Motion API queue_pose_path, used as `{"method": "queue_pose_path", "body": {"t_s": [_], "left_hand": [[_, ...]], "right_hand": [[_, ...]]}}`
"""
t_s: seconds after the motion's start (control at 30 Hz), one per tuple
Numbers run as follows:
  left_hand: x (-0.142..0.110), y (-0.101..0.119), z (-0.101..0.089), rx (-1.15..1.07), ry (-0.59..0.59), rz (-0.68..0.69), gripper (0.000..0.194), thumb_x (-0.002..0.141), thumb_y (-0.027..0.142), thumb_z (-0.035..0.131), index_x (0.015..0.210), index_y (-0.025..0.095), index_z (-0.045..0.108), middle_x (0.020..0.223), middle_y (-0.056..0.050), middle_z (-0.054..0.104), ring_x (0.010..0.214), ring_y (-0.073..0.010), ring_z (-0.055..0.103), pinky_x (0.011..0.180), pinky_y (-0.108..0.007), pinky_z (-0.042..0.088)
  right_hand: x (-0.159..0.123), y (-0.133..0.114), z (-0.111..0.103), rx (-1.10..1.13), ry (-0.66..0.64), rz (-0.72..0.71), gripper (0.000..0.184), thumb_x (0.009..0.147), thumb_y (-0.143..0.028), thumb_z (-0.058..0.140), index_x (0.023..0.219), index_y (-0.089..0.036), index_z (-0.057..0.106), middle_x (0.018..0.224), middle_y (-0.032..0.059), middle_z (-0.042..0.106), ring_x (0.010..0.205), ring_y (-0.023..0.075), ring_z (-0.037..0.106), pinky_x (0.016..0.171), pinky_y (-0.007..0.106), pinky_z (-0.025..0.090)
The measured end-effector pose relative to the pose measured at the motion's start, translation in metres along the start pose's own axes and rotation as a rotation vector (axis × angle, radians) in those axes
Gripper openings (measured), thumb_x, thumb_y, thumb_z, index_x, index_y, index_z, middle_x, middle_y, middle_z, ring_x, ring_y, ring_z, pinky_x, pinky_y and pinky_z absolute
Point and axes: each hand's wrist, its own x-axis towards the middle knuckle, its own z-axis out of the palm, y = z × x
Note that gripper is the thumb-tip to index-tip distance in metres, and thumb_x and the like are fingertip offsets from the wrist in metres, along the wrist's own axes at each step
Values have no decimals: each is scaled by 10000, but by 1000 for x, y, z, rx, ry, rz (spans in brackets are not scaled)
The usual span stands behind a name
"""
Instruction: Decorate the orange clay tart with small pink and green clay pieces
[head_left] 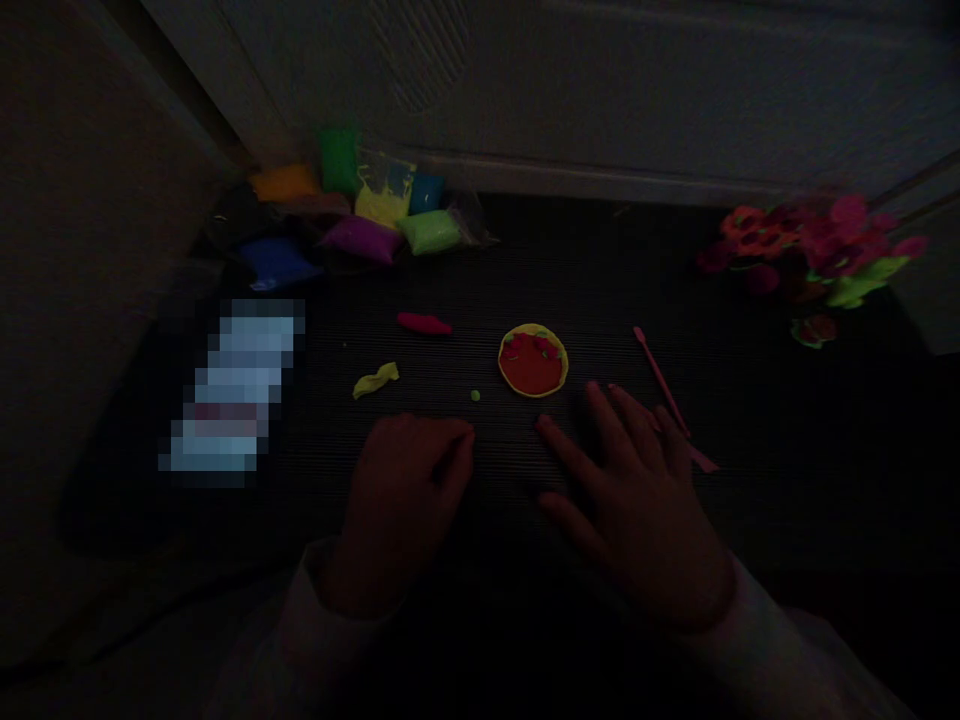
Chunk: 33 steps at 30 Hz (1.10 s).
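Observation:
My left hand (pixel 409 505) rests on the dark tabletop with its fingers curled and the thumb against the index finger. Whatever it may hold is hidden. Just beyond its fingertips lies a small green clay ball (pixel 475 396). My right hand (pixel 637 500) is spread flat, palm down, with nothing seen in it. Ahead of and between my hands is a round clay disc (pixel 533 365), red-brown inside a yellow rim, with small red and green bits along its upper part. A pink modelling tool (pixel 660 380) lies by my right fingers, partly covered by them.
A yellow clay strip (pixel 376 380) and a dark pink clay roll (pixel 424 324) lie left of the disc. Bags of coloured clay, including a purple one (pixel 363 239), sit at the back left. A lit phone (pixel 236 385) is at left, colourful clay flowers (pixel 840 240) at back right.

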Motion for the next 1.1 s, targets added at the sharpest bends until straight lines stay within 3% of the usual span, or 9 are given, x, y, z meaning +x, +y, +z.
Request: {"method": "queue_pose_path", "body": {"t_s": [0.17, 0.3, 0.4, 0.57, 0.77, 1.1], "left_hand": [[-3, 3, -2, 36, -12, -29, 310, 845, 294, 421, 562, 195, 498, 476, 42, 514, 461, -110, 501, 495, -241, 386], [-6, 5, -8, 28, 117, -149, 184, 856, 161, 355, 821, 184, 534, 669, 26, 604, 553, -102, 561, 519, -216, 413], [-7, 4, -15, 17, 145, -133, 189, 832, 122, 388, 960, 180, 514, 828, -8, 613, 727, -124, 581, 639, -233, 444], [-5, -2, -17, -25, 84, -76, 131, 813, 160, 448, 896, 197, 541, 837, -10, 617, 776, -147, 575, 710, -278, 457], [-5, -9, -7, -21, 78, -82, 125, 814, 204, 455, 862, 179, 568, 803, -19, 638, 751, -158, 583, 691, -293, 466], [-5, -8, -7, -33, 68, -68, 126, 813, 203, 454, 845, 172, 572, 793, -24, 639, 737, -155, 584, 679, -290, 467]], "right_hand": [[0, -1, 0, 21, -11, -70, 548, 763, -595, 374, 1248, -340, 399, 1390, 122, 274, 1255, 311, 250, 966, 547, 188], [0, 0, 0, -14, 24, 13, 522, 772, -555, 402, 1235, -316, 426, 1394, 122, 264, 1258, 335, 226, 949, 557, 207], [0, 0, 0, -9, -6, -63, 506, 784, -520, 411, 1251, -326, 400, 1390, 114, 277, 1253, 313, 249, 959, 545, 205], [1, 3, 1, -30, 31, 2, 508, 776, -519, 427, 1244, -322, 415, 1395, 105, 270, 1246, 336, 247, 951, 550, 209], [0, 0, 1, -16, 7, -57, 523, 782, -553, 385, 1260, -342, 381, 1388, 122, 276, 1257, 313, 240, 956, 545, 204], [1, 2, 1, -13, -11, -70, 511, 783, -515, 417, 1258, -330, 388, 1387, 95, 292, 1244, 314, 261, 961, 535, 215]]}}
